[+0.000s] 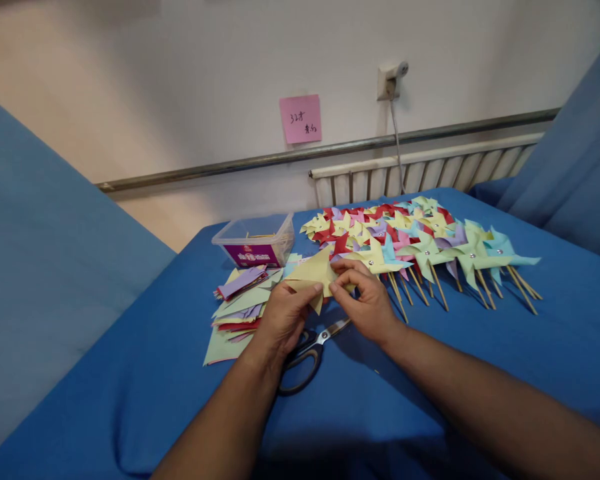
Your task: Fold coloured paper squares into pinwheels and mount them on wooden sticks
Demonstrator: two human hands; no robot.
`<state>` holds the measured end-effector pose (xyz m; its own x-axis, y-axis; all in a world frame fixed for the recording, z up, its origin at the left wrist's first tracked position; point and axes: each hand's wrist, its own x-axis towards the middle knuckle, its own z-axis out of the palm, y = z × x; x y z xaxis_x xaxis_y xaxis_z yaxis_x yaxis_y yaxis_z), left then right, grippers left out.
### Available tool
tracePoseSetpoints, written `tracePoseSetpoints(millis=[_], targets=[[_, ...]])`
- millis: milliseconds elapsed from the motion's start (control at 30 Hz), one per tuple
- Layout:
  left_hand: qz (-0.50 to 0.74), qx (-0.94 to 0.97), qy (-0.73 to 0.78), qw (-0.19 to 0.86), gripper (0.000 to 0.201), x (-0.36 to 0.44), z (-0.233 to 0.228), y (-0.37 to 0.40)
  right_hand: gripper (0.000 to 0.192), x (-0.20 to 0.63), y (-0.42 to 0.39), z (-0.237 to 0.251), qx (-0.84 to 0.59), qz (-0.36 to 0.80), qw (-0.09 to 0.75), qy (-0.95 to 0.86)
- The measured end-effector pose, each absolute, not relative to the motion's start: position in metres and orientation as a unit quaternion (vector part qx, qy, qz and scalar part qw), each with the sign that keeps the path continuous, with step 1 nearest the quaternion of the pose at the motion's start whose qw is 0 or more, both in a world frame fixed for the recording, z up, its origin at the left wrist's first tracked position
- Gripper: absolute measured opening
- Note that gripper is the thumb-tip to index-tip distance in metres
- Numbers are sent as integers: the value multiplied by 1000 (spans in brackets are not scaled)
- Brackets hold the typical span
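Observation:
Between my two hands is a pale yellow paper pinwheel (313, 268) with pointed, partly folded blades. My left hand (286, 312) is closed on its left side, the thumb pressing near the middle. From the right, my right hand (365, 300) pinches the paper, thumb and fingertips close to the centre. Whether a pin or stick is in it, I cannot tell. Below the hands lies a pair of scissors (305, 365) with black handles, its blades pointing right.
Finished pinwheels (425, 252) on wooden sticks are piled at the back right. Stacked coloured paper (245, 313) lies left of my hands, before a clear plastic box (253, 243) with a purple label. A radiator (430, 170) stands behind the blue-covered table (180, 387).

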<state>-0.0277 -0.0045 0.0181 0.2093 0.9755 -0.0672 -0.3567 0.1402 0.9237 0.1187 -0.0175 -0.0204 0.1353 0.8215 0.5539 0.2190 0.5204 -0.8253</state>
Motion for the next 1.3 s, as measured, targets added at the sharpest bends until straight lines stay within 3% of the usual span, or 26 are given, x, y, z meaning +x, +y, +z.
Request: tracePoseSetpoints(millis=[400, 1033, 1167, 1300], targets=[[511, 444, 372, 635, 31, -27, 16, -5, 11, 117, -19, -19, -423, 239, 620, -616], [515, 462, 400, 601, 43, -32, 13, -2, 6, 124, -19, -16, -406, 252, 637, -605], [470, 501, 451, 570, 37, -38, 20, -2, 33, 138, -10, -11, -415, 320, 666, -530], [402, 563, 491, 530, 31, -40, 29, -5, 41, 147, -8, -1, -396, 384, 631, -546]])
